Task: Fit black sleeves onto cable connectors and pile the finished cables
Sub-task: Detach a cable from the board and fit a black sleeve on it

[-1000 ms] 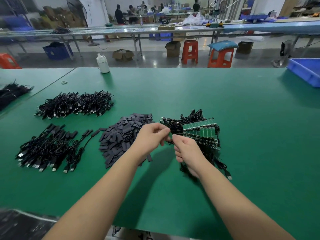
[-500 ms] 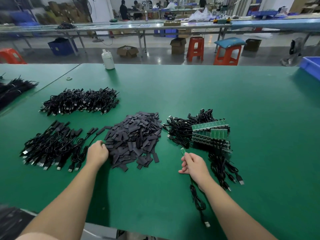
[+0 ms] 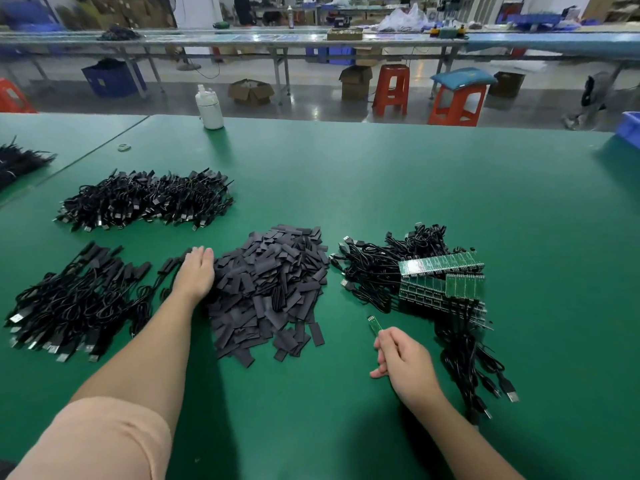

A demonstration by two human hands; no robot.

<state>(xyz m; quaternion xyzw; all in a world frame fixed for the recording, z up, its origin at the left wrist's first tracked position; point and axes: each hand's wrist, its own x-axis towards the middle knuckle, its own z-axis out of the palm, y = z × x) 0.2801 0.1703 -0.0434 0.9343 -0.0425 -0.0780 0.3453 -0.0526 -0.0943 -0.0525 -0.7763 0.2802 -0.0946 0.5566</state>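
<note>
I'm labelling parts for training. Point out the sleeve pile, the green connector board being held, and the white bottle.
sleeve pile (image 3: 273, 285): head view, middle of the heap.
green connector board (image 3: 374, 324): head view, exposed tip above the fingers.
white bottle (image 3: 210, 110): head view, body.

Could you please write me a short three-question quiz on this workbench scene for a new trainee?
1. True or false: the right hand holds a cable whose small green board sticks out above the fingers.
2. Multiple choice: where is the left hand? A) on the white bottle; B) at the left edge of the pile of black sleeves, beside the sleeved cables; C) on the blue bin.
3. Fill in: the cables with bare green boards lie to the ______ of the sleeve pile.

Key: 1 true; 2 B; 3 right.
</note>
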